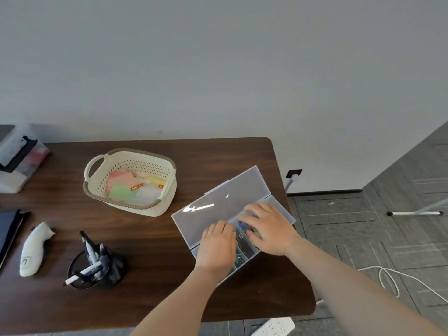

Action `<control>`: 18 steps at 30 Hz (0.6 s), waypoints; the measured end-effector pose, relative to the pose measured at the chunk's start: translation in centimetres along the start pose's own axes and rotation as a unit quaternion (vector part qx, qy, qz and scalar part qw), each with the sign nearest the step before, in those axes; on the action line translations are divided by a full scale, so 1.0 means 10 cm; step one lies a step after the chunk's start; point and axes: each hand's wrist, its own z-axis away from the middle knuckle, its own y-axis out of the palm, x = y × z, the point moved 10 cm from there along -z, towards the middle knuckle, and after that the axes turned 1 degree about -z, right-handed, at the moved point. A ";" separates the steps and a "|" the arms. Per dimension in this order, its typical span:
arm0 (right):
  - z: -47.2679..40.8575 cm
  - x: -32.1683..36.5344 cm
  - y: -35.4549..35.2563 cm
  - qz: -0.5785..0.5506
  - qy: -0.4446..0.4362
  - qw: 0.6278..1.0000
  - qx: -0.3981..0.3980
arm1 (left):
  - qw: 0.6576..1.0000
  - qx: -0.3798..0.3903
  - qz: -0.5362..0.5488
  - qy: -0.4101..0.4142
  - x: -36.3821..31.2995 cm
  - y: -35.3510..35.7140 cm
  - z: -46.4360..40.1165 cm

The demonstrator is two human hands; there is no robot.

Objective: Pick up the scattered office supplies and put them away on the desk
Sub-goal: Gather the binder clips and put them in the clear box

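Note:
A clear plastic compartment box (278, 207) lies at the right end of the dark wooden desk (155, 238), its lid (218, 202) swung open to the far left. Both hands are inside its tray. My left hand (217, 246) rests palm down over the near compartments, fingers curled. My right hand (269, 229) covers the far compartments, fingers bent down among coloured clips (243, 226). Whether either hand grips a clip is hidden by the fingers. More clips (240, 259) show in the middle compartment between my hands.
A cream perforated basket (97, 170) holding coloured sticky notes stands at the desk's back middle. A black pen cup (114, 267) with several pens is at the front left, beside a white handheld device (34, 248). Storage boxes (17, 161) occupy the far left. A cable (392, 277) lies on the floor.

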 end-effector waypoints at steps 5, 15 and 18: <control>0.23 0.01 -0.29 0.017 0.025 0.997 -0.065 | 0.997 0.027 -0.047 0.052 -0.18 -0.13 0.00; 1.73 -0.06 -0.48 0.046 0.280 0.945 -0.163 | 0.947 0.087 -0.052 0.306 -1.34 0.12 0.11; 2.46 0.15 -0.29 0.055 0.395 0.897 -0.190 | 0.894 0.116 -0.054 0.430 -1.78 0.30 0.55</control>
